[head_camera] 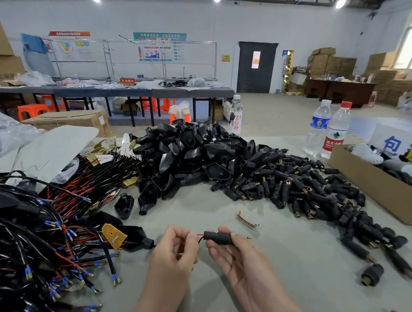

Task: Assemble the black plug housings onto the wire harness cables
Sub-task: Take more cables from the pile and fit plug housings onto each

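My right hand (240,260) holds a small black plug housing (216,236) between thumb and fingers just above the table. Red and black wires (200,236) enter its left end, and thin wire tips poke out on its right. My left hand (175,252) pinches those wires close to the housing. A big heap of black plug covers (191,152) lies behind the hands. Beside it on the right spreads a pile of black plugs with brass ends (301,191). The wire harness bundle (41,230) with blue crimp terminals fills the left side.
A cardboard box (375,188) with mixed parts stands at the right. Three water bottles (330,129) stand at the table's far edge. A small curved strip (247,220) lies just beyond my hands. White plastic sheeting (48,147) covers the far left.
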`<action>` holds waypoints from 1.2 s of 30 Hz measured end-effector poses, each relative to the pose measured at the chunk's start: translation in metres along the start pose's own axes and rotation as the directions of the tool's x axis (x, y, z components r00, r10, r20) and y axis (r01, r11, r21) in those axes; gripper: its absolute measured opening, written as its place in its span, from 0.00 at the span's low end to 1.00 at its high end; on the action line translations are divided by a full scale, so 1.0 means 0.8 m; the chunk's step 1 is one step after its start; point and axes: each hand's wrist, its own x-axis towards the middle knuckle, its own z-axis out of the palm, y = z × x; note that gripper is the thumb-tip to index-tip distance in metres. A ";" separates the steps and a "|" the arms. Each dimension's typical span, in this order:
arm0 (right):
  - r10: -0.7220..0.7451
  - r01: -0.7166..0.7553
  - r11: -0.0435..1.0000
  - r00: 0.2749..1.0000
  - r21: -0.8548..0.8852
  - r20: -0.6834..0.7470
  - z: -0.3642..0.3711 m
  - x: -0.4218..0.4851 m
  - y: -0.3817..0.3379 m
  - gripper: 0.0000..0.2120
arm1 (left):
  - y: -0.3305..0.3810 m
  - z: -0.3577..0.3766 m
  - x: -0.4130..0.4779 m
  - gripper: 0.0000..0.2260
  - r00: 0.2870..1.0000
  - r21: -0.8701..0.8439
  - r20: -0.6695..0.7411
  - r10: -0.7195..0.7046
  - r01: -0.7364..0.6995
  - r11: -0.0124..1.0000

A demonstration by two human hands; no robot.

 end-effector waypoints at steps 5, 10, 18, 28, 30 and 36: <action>-0.005 0.006 1.000 0.999 -0.026 0.047 0.004 -0.004 0.001 0.10 | 0.004 0.001 -0.003 0.08 0.995 0.071 -0.093 0.028 -0.022 0.997; 0.020 -0.022 0.999 0.998 0.041 0.054 0.005 -0.005 0.005 0.11 | 0.005 0.000 -0.003 0.08 0.993 0.063 -0.113 0.038 -0.031 0.998; -0.007 0.006 0.999 1.000 0.037 0.030 -0.001 -0.002 0.002 0.13 | 0.000 0.005 -0.005 0.09 0.986 0.131 -0.048 0.161 -0.153 0.979; -0.058 0.059 0.998 0.997 -0.032 0.052 -0.004 0.002 0.002 0.12 | -0.001 0.000 -0.004 0.08 0.979 0.173 -0.099 0.180 -0.161 0.972; -0.048 0.049 0.998 0.998 -0.028 0.037 -0.004 0.003 0.003 0.13 | -0.001 0.001 -0.005 0.07 0.976 0.175 -0.112 0.185 -0.164 0.971; -0.044 0.045 0.997 0.999 -0.067 0.017 -0.006 0.004 0.003 0.09 | -0.001 -0.001 -0.006 0.09 0.979 0.175 -0.100 0.178 -0.159 0.972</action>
